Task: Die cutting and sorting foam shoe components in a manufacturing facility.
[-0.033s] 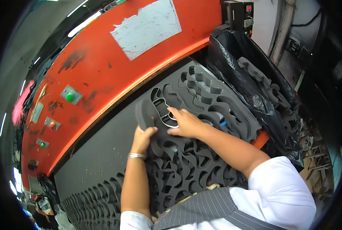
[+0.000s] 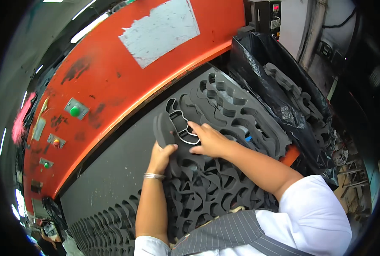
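Observation:
Upright in my left hand (image 2: pixel 159 158) is a small stack of curved dark grey foam pieces (image 2: pixel 161 128), pinched at its lower end between thumb and fingers. Just to its right lies a metal cutting die (image 2: pixel 182 112), a wavy outline with a bright rim and cross bars inside. My right hand (image 2: pixel 213 141) grips the die's right side, index finger on the rim and thumb lower down; its other fingers are partly hidden. Under and around the die spreads a thick grey foam sheet (image 2: pixel 264 123) with curved cut-outs.
An orange machine beam (image 2: pixel 113 85) with green and red buttons spans the far side. A black plastic bag (image 2: pixel 262 72) holding foam scraps stands at the right. Tangled foam offcuts (image 2: pixel 207 183) lie near my body, with wavy foam strips (image 2: pixel 109 226) at the lower left.
The foam pieces in my left hand have shifted slightly right and show more sharply. My right hand stays at the die, and the whole view has moved a little.

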The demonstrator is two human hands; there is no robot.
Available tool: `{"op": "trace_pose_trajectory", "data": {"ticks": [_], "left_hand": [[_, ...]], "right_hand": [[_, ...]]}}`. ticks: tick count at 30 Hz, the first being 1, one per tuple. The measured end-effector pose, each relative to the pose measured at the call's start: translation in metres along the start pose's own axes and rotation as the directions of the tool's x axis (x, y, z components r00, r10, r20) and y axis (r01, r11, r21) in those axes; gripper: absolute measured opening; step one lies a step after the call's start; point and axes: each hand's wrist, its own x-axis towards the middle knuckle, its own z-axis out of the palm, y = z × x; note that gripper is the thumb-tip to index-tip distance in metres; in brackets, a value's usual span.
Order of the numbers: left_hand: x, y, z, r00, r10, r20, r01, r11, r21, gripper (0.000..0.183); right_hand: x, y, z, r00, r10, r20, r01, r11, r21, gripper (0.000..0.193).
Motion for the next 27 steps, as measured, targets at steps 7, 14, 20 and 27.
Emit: {"op": "trace_pose_trajectory", "data": {"ticks": [7, 14, 20, 27], "left_hand": [[0.029, -0.009, 0.027, 0.990, -0.009, 0.144, -0.023, 0.975, 0.220, 0.078], [0.025, -0.015, 0.015, 0.989, 0.054, 0.135, -0.093, 0.949, 0.302, 0.071], [-0.031, -0.016, -0.024, 0.992, 0.026, -0.126, -0.068, 0.939, -0.336, 0.033], [-0.169, -0.023, -0.258, 0.206, 0.168, -0.964, -0.694, 0.719, -0.022, 0.018]], "right_hand": [[0.012, 0.049, -0.013, 0.956, -0.268, -0.121, 0.248, 0.956, -0.159, 0.055], [0.017, 0.040, -0.007, 0.955, -0.284, -0.086, 0.259, 0.938, -0.229, 0.054], [-0.021, -0.001, -0.006, 0.944, -0.330, -0.025, 0.311, 0.910, -0.273, 0.064], [-0.081, -0.109, 0.013, 0.914, -0.351, -0.204, 0.341, 0.936, -0.084, 0.052]]}}
